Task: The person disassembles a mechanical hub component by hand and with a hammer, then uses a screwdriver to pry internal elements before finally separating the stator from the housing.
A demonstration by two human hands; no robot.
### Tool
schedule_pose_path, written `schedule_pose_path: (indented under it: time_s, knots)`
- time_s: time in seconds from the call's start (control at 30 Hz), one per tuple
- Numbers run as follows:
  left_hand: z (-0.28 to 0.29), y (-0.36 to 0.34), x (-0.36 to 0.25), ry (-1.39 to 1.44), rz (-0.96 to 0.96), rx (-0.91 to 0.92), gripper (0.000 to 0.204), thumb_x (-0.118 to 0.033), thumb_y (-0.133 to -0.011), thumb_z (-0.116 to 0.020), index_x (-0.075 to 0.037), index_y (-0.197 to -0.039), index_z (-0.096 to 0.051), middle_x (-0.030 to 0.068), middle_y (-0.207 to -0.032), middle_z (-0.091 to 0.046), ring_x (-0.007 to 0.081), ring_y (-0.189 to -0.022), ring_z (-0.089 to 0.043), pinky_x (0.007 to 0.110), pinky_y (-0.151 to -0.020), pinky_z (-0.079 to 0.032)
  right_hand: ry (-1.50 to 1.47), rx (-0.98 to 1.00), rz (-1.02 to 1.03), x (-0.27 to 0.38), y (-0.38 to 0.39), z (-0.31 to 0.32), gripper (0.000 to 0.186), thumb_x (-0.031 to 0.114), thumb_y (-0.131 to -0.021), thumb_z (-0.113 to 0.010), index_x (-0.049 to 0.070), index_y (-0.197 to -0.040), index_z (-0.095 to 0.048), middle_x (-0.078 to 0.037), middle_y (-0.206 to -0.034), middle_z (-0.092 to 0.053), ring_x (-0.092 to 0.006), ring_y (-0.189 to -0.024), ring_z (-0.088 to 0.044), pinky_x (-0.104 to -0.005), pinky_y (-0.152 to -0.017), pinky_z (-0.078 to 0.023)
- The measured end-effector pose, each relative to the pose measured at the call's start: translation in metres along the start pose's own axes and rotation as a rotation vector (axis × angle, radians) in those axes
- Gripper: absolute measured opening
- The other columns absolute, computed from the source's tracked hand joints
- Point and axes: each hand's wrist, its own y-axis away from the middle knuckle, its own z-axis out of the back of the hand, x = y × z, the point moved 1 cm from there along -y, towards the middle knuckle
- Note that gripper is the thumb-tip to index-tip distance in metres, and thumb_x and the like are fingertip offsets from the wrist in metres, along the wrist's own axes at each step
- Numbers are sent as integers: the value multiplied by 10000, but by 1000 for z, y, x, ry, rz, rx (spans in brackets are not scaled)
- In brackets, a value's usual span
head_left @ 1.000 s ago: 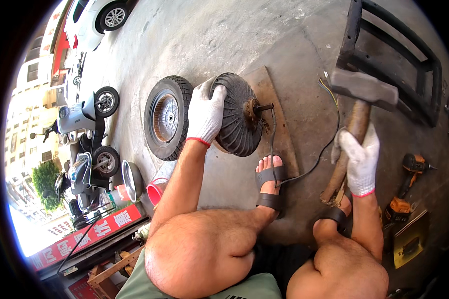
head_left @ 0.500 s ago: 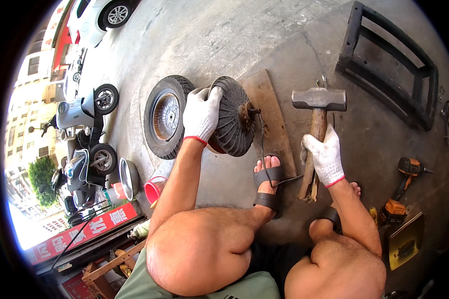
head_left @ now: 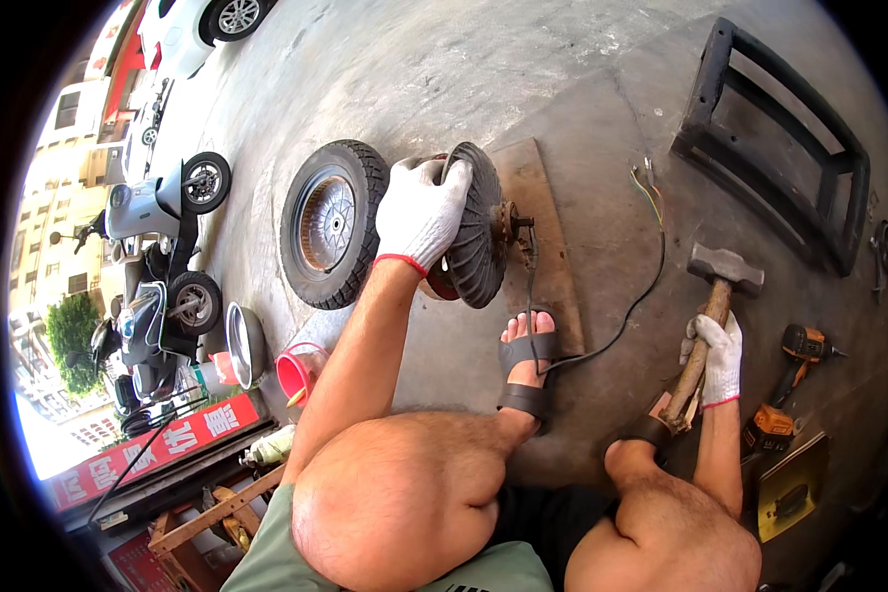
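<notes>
as left hand [head_left: 421,217] grips hub motor [head_left: 480,237] and right hand [head_left: 721,357] grips sledgehammer [head_left: 716,302], a white-lettered red banner [head_left: 158,451] is near concrete floor [head_left: 523,79].

Beyond the left knee [head_left: 365,503], the white-gloved left hand [head_left: 422,212] ends an outstretched left forearm [head_left: 365,340], fingers [head_left: 412,170] bent in a grip; to that knee's right, the gloved right hand [head_left: 720,357] curls closed.
</notes>
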Motion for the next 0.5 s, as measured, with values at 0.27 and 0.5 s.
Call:
schedule_pose_path:
  time_s: [0.27,0.5]
  knots:
    - [4,0,-19,-23,-16,56,619,-552,-946,-541,-50,-1254,-732,285,-1367,-585,422,-1226,-623,434,-1073,-478,1190,-409,325,17,-15,66,384,168,-923,-672,3,-1260,-591,-157,-1008,-672,-283,-896,-698,-372,-812,-563]
    - [6,7,-30,-55,-50,25,596,-535,-945,-530,-36,-1184,-749,309,-1313,-595,438,-1195,-635,446,-1050,-494,828,167,688,70,20,-107,391,123,-927,-660,-8,-1293,-613,-207,-1254,-640,-336,-1149,-651,-395,-999,-516]
